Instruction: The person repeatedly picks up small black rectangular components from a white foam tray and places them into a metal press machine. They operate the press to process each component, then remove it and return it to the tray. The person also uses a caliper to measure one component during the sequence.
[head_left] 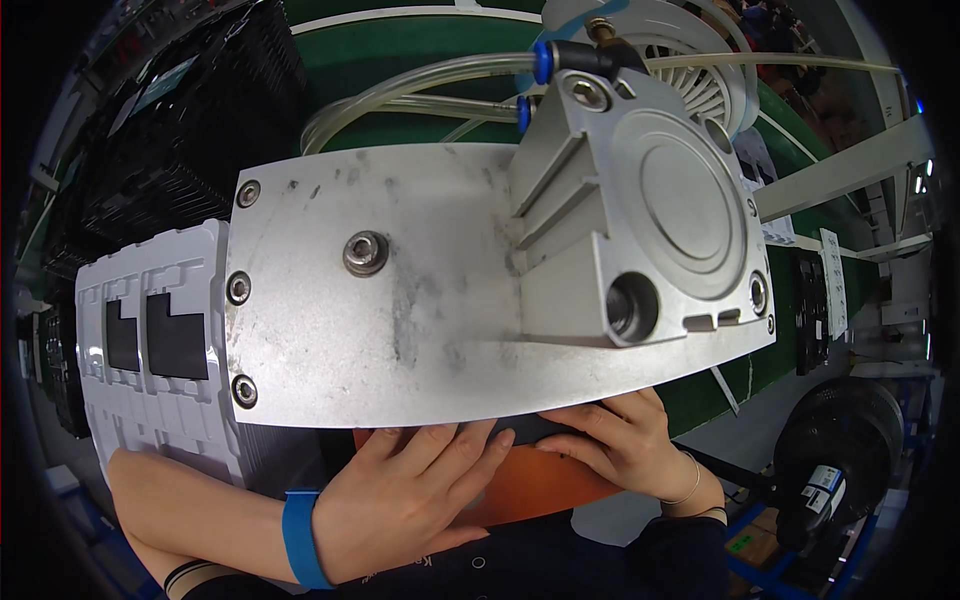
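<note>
My left hand (400, 490), with a blue wristband (303, 540), reaches under the front edge of a silver metal plate (440, 370). Its fingers are stretched out with the thumb apart, and some fingertips are hidden by the plate. To its right, my right hand (625, 445) has its fingers and thumb about a dark flat piece (525, 430), most of which is hidden below the plate. An orange surface (545, 485) lies beneath both hands. On the plate stands a square metal pneumatic cylinder (680, 200).
Clear air hoses (430, 72) run from the cylinder's blue-ringed fittings. White plastic trays (155, 345) with dark cut-outs stand at the left, with stacked black crates (190, 130) behind. A white fan (690, 60) sits at the back on a green surface (390, 45). A black round object (840, 450) is at the right.
</note>
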